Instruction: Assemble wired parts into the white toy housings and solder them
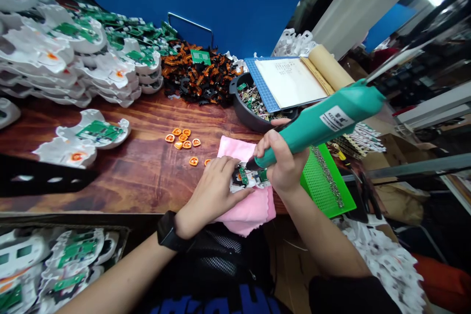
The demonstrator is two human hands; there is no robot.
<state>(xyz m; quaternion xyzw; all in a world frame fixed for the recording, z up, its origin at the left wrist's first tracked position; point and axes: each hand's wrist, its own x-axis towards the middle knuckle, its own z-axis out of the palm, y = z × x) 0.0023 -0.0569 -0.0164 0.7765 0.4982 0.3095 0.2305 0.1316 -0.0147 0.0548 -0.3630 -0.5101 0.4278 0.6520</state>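
Observation:
My right hand (285, 162) is wrapped round a green electric screwdriver (320, 120), tilted with its black nose down at a small white housing with green circuit boards (243, 175). My left hand (217, 184) has its fingers closed over the left side of that housing and holds it on a folded pink cloth (250, 208). The screwdriver's tip is hidden behind my right hand and the housing. Several small orange buttons (183, 138) lie on the wooden table just beyond my left hand. A green perforated tray (320, 181) with a band of small screws (327, 176) sits right of my right hand.
White housings (106, 68) are stacked at the left, with one single housing (99, 132) nearer. Green circuit boards (136, 32) and black-orange parts (202, 73) are heaped behind. A black bowl (245, 113) of small parts stands under a blue clipboard (263, 86). More housings (73, 255) lie below the table's left edge.

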